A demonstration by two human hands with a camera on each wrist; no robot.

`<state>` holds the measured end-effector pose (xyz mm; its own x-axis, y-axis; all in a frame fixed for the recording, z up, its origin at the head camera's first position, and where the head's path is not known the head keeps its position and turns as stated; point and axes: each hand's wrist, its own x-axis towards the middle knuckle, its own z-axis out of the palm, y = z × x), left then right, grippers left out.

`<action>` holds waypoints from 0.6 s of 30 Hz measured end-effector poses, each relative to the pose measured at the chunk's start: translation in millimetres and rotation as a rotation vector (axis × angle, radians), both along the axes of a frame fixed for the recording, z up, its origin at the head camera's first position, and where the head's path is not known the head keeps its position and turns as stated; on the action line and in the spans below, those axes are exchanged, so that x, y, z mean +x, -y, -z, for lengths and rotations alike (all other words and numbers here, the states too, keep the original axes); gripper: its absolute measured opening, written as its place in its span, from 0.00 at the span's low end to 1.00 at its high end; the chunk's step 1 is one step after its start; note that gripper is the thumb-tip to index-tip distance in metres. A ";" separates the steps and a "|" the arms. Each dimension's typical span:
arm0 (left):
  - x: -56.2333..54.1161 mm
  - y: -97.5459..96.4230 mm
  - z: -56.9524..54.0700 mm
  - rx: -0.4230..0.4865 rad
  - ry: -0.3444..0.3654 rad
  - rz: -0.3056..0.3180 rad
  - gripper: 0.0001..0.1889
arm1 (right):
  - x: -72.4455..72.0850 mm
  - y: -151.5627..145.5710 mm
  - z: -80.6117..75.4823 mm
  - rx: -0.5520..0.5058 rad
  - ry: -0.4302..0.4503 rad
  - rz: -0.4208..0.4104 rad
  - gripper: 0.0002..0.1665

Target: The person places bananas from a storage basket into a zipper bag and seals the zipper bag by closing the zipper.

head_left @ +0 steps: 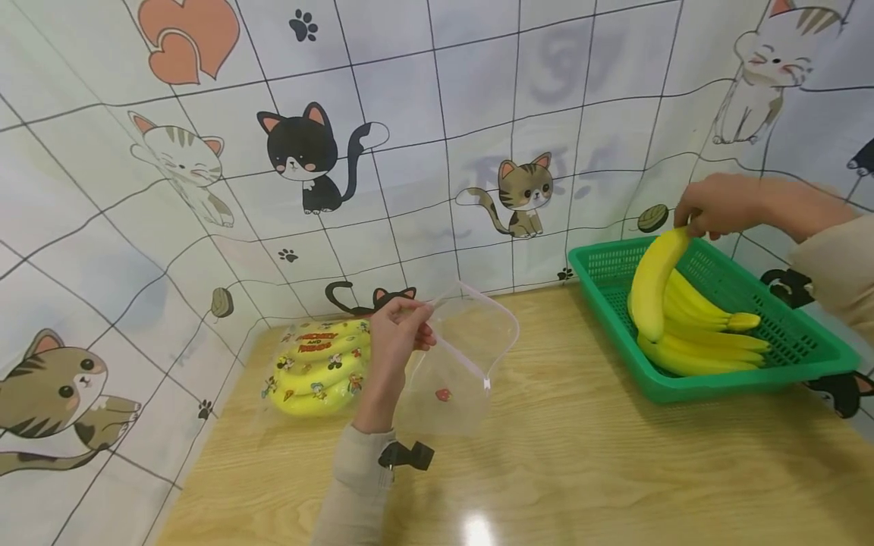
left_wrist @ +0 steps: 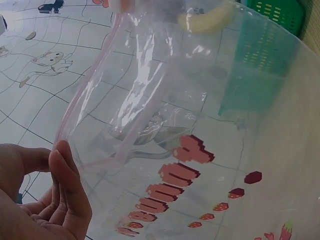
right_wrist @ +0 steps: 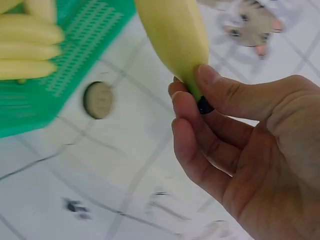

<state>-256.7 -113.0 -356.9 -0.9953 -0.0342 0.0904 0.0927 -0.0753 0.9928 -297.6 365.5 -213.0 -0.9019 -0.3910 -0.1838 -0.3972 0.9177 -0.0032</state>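
My left hand pinches the top edge of a clear zip bag with a pink seal, its mouth spread apart. Red lettering and small strawberries are printed on the bag in the left wrist view. Above the green basket, my right hand grips a yellow banana by its dark-tipped end, thumb against fingers in the right wrist view. The banana hangs downward, overlapping the bananas in the basket in the head view.
Left of the bag lies a clear printed pack with yellow banana-shaped things inside. A white cloth with cat drawings covers the wall behind the wooden table. The basket stands at the table's right, near the wall.
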 end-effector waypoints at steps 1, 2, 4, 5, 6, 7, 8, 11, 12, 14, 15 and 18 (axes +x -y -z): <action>0.1 0.2 -0.2 0.001 0.001 0.000 0.08 | 1.0 5.6 -5.8 -0.003 -0.020 -0.002 0.16; 0.0 0.3 -0.2 0.001 0.001 -0.001 0.08 | 1.9 11.3 -11.4 -0.008 -0.036 -0.003 0.16; -0.3 0.7 -0.4 0.001 0.002 -0.003 0.08 | 3.6 23.0 -21.9 -0.021 -0.050 -0.012 0.17; -0.6 0.9 -0.3 0.000 0.003 -0.004 0.08 | 4.4 29.4 -26.1 -0.025 -0.062 -0.018 0.16; -0.6 1.0 -0.4 0.000 0.003 -0.006 0.08 | 5.4 35.7 -30.1 -0.031 -0.069 -0.029 0.17; -0.8 1.1 -0.4 0.001 0.004 -0.007 0.08 | 6.5 42.6 -33.5 -0.034 -0.081 -0.036 0.17; -1.0 1.2 -0.2 0.000 0.002 -0.007 0.08 | 8.1 50.0 -36.3 -0.037 -0.095 -0.045 0.17; -1.4 1.1 0.3 0.000 0.000 -0.002 0.08 | 15.2 75.3 -43.3 -0.023 -0.151 -0.075 0.18; -1.4 1.0 0.4 0.001 -0.001 0.000 0.08 | 18.8 84.8 -45.0 -0.014 -0.177 -0.083 0.18; -1.5 0.9 0.7 0.001 -0.002 0.001 0.08 | 27.1 104.8 -47.6 0.017 -0.243 -0.104 0.19; -1.7 0.9 1.0 0.000 -0.003 0.001 0.08 | 31.9 114.2 -48.1 0.032 -0.282 -0.123 0.18; -1.8 1.0 1.2 -0.002 -0.005 -0.001 0.07 | 46.5 141.9 -47.9 0.062 -0.419 -0.179 0.16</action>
<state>-258.5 -114.0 -358.1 -0.9948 -0.0352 0.0957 0.0981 -0.0731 0.9925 -251.1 223.6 -165.1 -0.8230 -0.5468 0.1542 -0.5046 0.8282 0.2436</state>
